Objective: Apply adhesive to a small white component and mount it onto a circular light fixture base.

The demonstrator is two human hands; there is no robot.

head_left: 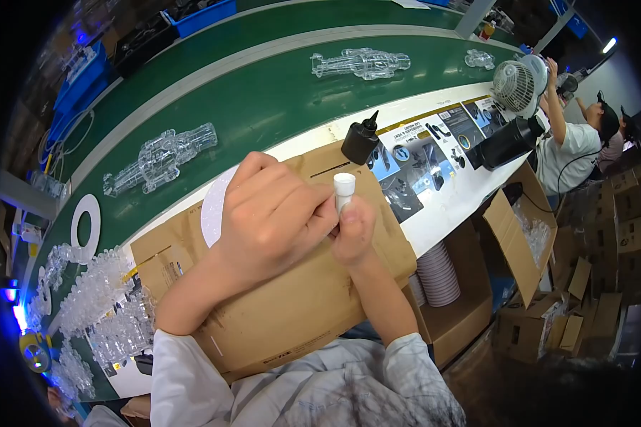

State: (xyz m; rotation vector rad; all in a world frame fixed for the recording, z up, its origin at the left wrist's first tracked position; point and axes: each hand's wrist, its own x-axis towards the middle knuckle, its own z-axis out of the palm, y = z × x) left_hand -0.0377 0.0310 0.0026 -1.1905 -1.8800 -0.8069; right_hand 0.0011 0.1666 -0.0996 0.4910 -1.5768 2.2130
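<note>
Upright in the fingers of my right hand [355, 231] is a small white tube-shaped piece with a wider, cap-like top [344, 184]. Its lower end is hidden by my thumb and fingers. My left hand [271, 210] is closed, its fingertips pinched against the right hand just beside the piece; what they hold, if anything, is hidden. Both hands are above a brown cardboard sheet [285, 313]. Partly covered by my left hand lies a white speckled disc [212, 206]. Beyond the hands, a black bottle with a pointed nozzle [361, 141] stands at the cardboard's far edge.
Clear plastic assemblies [167, 156] lie on the green conveyor belt [263, 107]. Clear parts [114, 306] are heaped at left, near a white ring [86, 226]. Right: printed sheets [420, 167], a black cylinder [506, 144], a fan [516, 87], cartons [527, 327] and co-workers [570, 149].
</note>
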